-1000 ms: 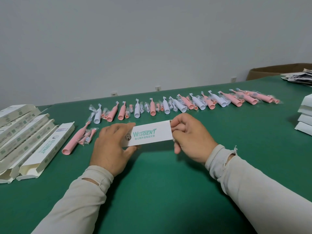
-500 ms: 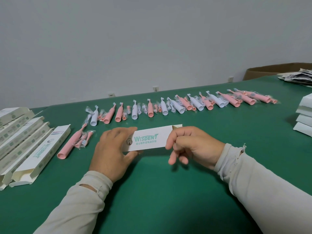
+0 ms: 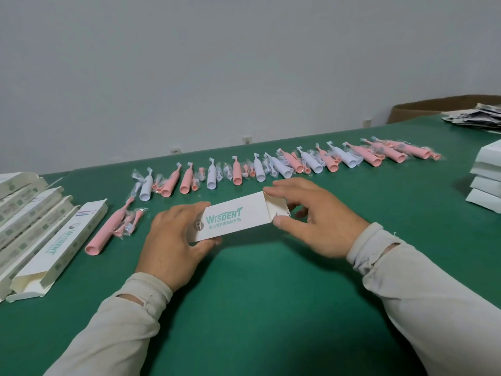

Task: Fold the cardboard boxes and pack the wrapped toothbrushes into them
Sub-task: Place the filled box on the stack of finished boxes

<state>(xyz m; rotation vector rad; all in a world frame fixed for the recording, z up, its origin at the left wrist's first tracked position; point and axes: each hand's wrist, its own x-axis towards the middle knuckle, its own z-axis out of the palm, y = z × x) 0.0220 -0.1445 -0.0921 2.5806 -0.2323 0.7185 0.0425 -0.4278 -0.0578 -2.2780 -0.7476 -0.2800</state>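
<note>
A white cardboard box (image 3: 238, 217) with green WISDENT print lies across the middle of the green table (image 3: 257, 308), held between both hands. My left hand (image 3: 173, 240) grips its left end, thumb under the near edge and fingers over the top. My right hand (image 3: 317, 215) pinches the right end, where the brown inner flap (image 3: 275, 207) stands open. A long row of wrapped pink and white toothbrushes (image 3: 284, 165) lies behind the box. One pink toothbrush (image 3: 107, 230) with small wrapped heads lies to the left of my left hand.
Several folded white boxes (image 3: 35, 226) lie side by side at the left edge, their near ends open. A stack of white boxes (image 3: 486, 176) stands at the right edge. A brown carton (image 3: 433, 107) and a pile of papers (image 3: 477, 118) sit at the far right.
My right hand has uncurled from the box's right end and spread its fingers, and the end flap that was shut now stands open. My left hand has kept its grip.
</note>
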